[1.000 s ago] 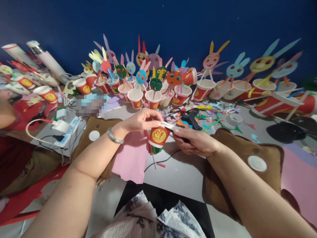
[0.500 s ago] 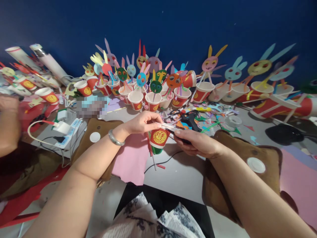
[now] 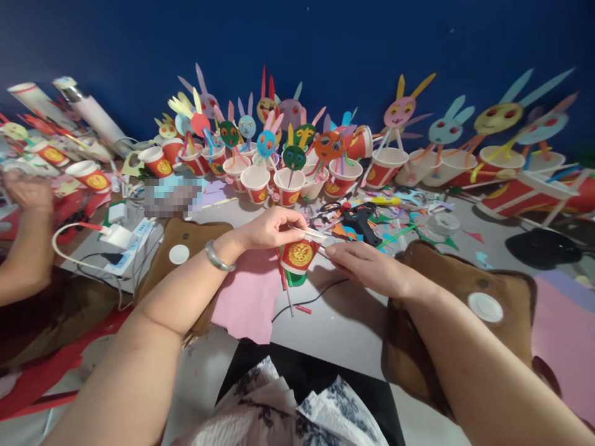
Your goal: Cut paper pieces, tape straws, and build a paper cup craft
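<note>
My left hand [image 3: 274, 228] has its fingers closed at the white rim of a red paper cup [image 3: 299, 255] with a yellow emblem. The cup hangs tilted over the table, its rim toward my right hand. Close to the rim on the right, my right hand [image 3: 360, 263] is closed with its back up. A thin dark tip pokes out past its fingers against the cup; the rest of that thing is hidden in the hand. Below the cup are a green paper piece [image 3: 296, 279] and a thin grey stick [image 3: 290, 297].
Paper cups [image 3: 255, 186] with rabbit-like paper figures line the back. Paper scraps surround a black glue gun [image 3: 361, 222] and a tape roll [image 3: 444, 224]. Brown cushions [image 3: 465, 272], pink paper [image 3: 248, 297] and a power strip [image 3: 132, 248] lie about. A co-worker's arm [image 3: 28, 229] is at left.
My right hand has turned over a little, hiding most of the dark thing in it. The cup has barely moved. At left, the co-worker's hand has come further into view.
</note>
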Action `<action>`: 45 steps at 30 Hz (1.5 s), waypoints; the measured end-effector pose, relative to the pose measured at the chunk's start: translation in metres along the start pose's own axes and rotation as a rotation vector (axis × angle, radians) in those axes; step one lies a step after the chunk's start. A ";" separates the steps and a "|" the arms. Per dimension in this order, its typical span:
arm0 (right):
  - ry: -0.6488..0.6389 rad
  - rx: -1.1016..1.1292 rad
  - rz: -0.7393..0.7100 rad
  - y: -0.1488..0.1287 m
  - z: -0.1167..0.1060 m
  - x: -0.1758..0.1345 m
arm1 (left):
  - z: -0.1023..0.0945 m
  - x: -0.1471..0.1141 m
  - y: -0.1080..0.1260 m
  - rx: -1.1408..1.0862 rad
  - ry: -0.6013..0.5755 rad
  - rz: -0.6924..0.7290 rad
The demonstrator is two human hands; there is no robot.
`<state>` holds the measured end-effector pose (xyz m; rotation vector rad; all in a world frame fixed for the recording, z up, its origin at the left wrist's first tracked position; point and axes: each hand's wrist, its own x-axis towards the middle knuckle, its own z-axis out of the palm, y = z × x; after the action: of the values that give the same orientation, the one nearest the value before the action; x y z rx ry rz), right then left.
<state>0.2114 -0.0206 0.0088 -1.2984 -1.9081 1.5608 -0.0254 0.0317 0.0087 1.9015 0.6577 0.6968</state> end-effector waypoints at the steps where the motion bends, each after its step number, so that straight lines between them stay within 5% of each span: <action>1: -0.013 0.003 0.008 0.000 -0.001 0.000 | 0.000 0.000 0.000 0.001 -0.002 0.002; 16: -0.159 0.193 0.056 0.006 -0.007 0.003 | 0.000 -0.001 0.004 -0.019 -0.029 0.006; 45: -0.196 0.493 0.189 0.004 -0.004 0.003 | -0.002 -0.003 0.003 -0.088 -0.017 0.042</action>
<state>0.2147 -0.0154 0.0053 -1.1601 -1.3903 2.1499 -0.0282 0.0294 0.0114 1.8431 0.5690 0.7239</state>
